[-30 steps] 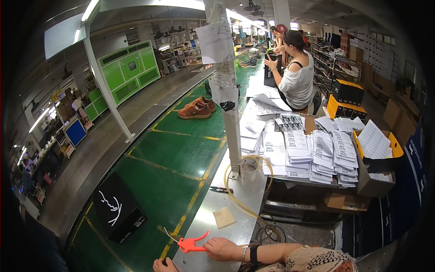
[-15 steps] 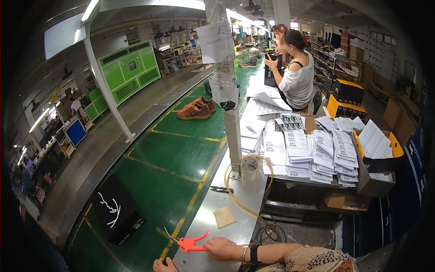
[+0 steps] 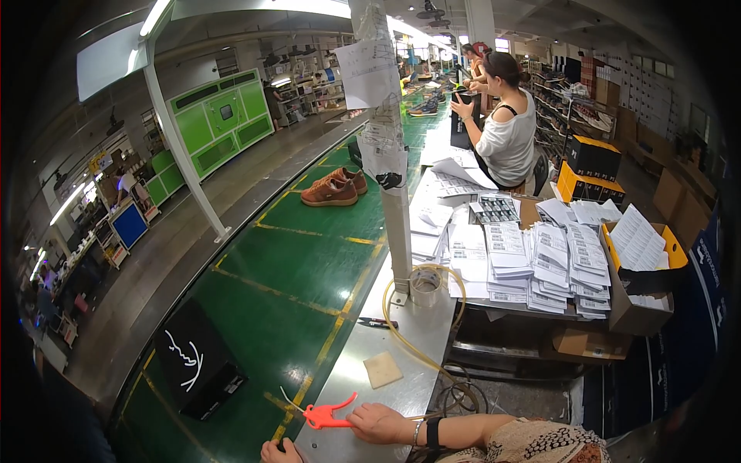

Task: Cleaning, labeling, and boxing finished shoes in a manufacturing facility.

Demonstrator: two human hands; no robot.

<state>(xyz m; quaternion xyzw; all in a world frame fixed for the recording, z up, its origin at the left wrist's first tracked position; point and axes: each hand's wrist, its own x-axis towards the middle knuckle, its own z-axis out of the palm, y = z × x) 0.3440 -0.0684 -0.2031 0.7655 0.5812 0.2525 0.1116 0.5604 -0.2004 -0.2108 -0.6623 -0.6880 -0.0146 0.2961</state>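
An orange air blow gun point(image 3: 328, 415) with a thin metal nozzle is gripped in my right hand point(image 3: 380, 424), over the metal edge of the bench. The nozzle points left across the green conveyor belt point(image 3: 270, 297). At the lower edge of the picture my left hand point(image 3: 280, 452) is only partly in view. Its thumb and finger curl around something dark that I cannot make out. Left of both hands, a black shoebox point(image 3: 197, 363) with a white line drawing lies on the belt. Farther up the belt stands a pair of brown shoes point(image 3: 333, 188).
A yellow hose point(image 3: 421, 363) loops over the metal bench beside a tape roll point(image 3: 425, 285), a beige pad point(image 3: 383, 370) and a dark pen-like tool point(image 3: 377, 322). A post point(image 3: 395, 231) rises there. Stacked printed sheets point(image 3: 509, 251) and cartons point(image 3: 648, 262) lie right; a co-worker point(image 3: 505, 131) sits beyond.
The black shoebox, the brown shoes and the belt's yellow lines have shifted slightly toward me. My hands and the blow gun stay in place. Farther back, another person's arm now reaches forward.
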